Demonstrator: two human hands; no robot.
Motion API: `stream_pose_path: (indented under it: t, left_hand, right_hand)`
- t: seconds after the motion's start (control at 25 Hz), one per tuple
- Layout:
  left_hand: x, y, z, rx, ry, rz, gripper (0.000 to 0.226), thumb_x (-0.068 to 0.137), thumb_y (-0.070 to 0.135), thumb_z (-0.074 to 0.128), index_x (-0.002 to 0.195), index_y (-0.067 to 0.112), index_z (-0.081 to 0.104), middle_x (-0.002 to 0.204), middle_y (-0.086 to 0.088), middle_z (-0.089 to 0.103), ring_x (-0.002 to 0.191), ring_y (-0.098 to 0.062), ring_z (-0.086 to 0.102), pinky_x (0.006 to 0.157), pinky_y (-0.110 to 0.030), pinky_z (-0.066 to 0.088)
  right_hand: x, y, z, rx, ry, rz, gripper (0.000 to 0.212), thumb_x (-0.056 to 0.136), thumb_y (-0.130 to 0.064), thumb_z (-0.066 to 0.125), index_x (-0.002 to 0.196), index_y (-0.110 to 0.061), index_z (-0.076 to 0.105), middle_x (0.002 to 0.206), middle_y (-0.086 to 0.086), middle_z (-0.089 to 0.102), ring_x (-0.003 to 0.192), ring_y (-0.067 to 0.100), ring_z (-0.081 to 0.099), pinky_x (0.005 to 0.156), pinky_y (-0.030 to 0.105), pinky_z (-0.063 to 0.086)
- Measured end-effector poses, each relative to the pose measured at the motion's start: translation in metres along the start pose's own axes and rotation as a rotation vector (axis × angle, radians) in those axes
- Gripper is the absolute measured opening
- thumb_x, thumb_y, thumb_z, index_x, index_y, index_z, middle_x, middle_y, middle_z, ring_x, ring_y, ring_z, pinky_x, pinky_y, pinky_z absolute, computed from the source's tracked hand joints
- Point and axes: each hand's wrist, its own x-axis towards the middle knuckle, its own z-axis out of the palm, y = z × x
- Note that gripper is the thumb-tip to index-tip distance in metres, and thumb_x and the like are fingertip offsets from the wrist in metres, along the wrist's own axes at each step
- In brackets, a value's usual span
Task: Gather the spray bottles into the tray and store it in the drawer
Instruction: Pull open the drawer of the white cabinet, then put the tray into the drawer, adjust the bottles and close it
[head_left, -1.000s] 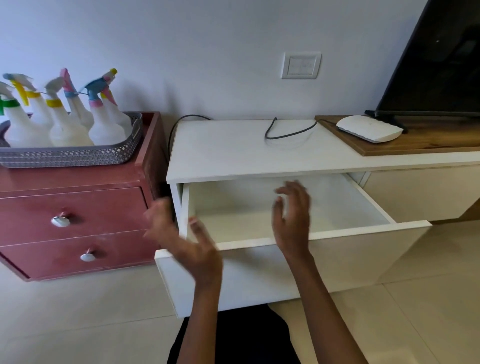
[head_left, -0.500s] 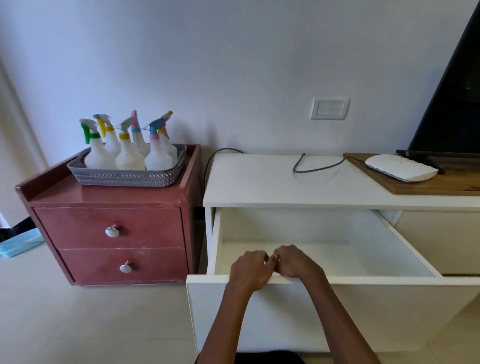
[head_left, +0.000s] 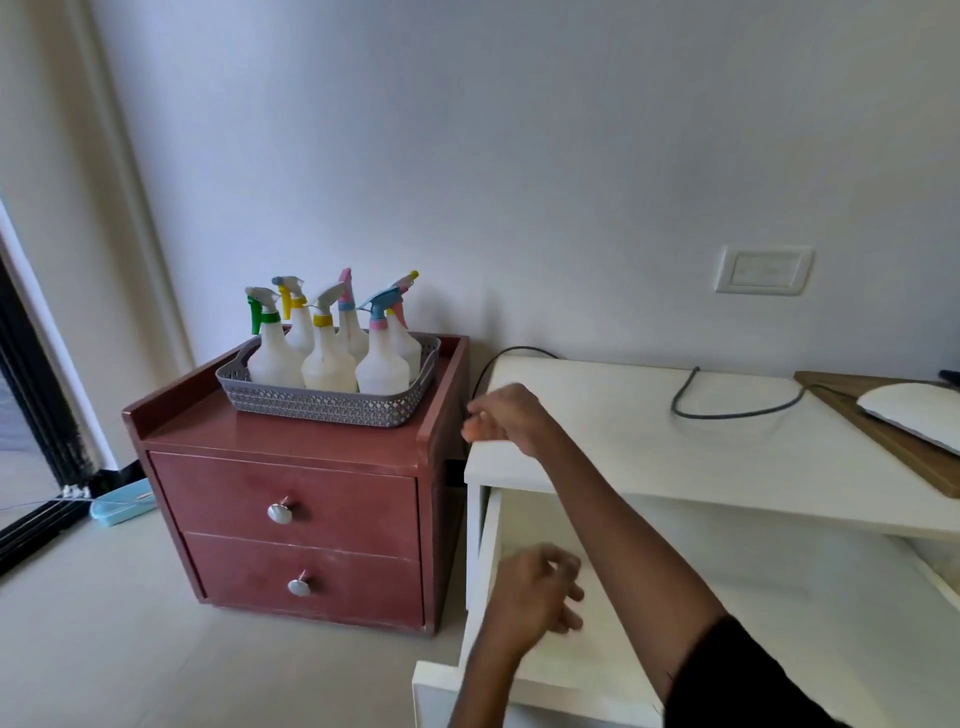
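A grey perforated tray (head_left: 322, 402) stands on top of a red-brown two-drawer nightstand (head_left: 291, 499). Several white spray bottles (head_left: 329, 358) with coloured triggers stand upright inside it. To the right, the white cabinet's drawer (head_left: 779, 587) is pulled open with nothing visible inside. My right hand (head_left: 506, 418) hovers over the cabinet top's left corner, fingers loosely curled, holding nothing, a short way right of the tray. My left hand (head_left: 537, 592) is blurred over the drawer's left side, fingers apart and holding nothing.
A dark cable (head_left: 727, 405) loops on the white cabinet top (head_left: 649, 447). A white flat device (head_left: 914, 415) lies on a wooden board (head_left: 883, 441) at the right. A wall switch (head_left: 763, 270) is above. A light-blue object (head_left: 122, 501) lies on the floor by a dark door frame (head_left: 31, 415).
Both hands have left the drawer's front edge. My right hand rose and reached left toward the nightstand; my left hand lifted over the drawer. The view turned left.
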Motion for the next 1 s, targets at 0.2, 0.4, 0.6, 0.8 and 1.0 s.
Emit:
stream_pose_path:
  t: [0.2, 0.4, 0.6, 0.8, 1.0]
  left_hand:
    - [0.052, 0.063, -0.138, -0.068, 0.771, 0.136, 0.019, 0.086, 0.01, 0.049, 0.075, 0.014, 0.064, 0.074, -0.014, 0.07, 0.062, -0.026, 0.066, 0.061, -0.032, 0.057]
    - [0.135, 0.063, -0.256, -0.401, 1.269, -0.075, 0.054, 0.073, 0.013, 0.055, 0.124, 0.002, 0.041, 0.128, -0.02, 0.048, 0.103, -0.032, 0.059, 0.083, -0.049, 0.056]
    - [0.172, 0.037, -0.272, -0.589, 1.251, -0.28, 0.065, 0.081, 0.033, 0.059, 0.132, 0.009, 0.026, 0.137, -0.015, 0.028, 0.119, -0.041, 0.041, 0.065, -0.052, 0.056]
    - [0.188, 0.021, -0.289, -0.291, 1.233, -0.288, 0.06, 0.079, 0.031, 0.054, 0.132, 0.009, 0.035, 0.131, -0.016, 0.041, 0.111, -0.04, 0.051, 0.065, -0.048, 0.058]
    - [0.184, 0.033, -0.293, -0.049, 1.28, -0.243, 0.062, 0.08, 0.033, 0.056, 0.131, 0.004, 0.035, 0.132, -0.021, 0.046, 0.116, -0.043, 0.05, 0.094, -0.047, 0.047]
  right_hand:
    - [0.088, -0.038, 0.048, 0.125, -0.01, -0.066, 0.051, 0.084, 0.003, 0.054, 0.132, 0.007, 0.036, 0.101, 0.027, 0.065, 0.059, 0.023, 0.071, 0.039, 0.023, 0.053]
    - [0.158, -0.036, 0.071, -0.22, 0.097, -0.106, 0.038, 0.085, -0.006, 0.056, 0.121, 0.007, 0.05, 0.114, 0.014, 0.063, 0.105, 0.033, 0.063, 0.082, 0.036, 0.058]
    - [0.204, -0.031, 0.093, -0.501, 0.094, -0.116, 0.044, 0.089, -0.02, 0.051, 0.125, 0.005, 0.051, 0.13, 0.02, 0.056, 0.121, 0.031, 0.053, 0.097, 0.034, 0.045]
    - [0.224, -0.023, 0.102, -0.577, 0.121, -0.151, 0.042, 0.089, -0.015, 0.051, 0.126, 0.006, 0.049, 0.132, 0.021, 0.053, 0.122, 0.031, 0.052, 0.095, 0.033, 0.045]
    - [0.217, -0.028, 0.097, -0.408, 0.186, -0.19, 0.03, 0.086, -0.006, 0.053, 0.113, 0.008, 0.057, 0.119, 0.022, 0.062, 0.11, 0.033, 0.059, 0.08, 0.034, 0.05]
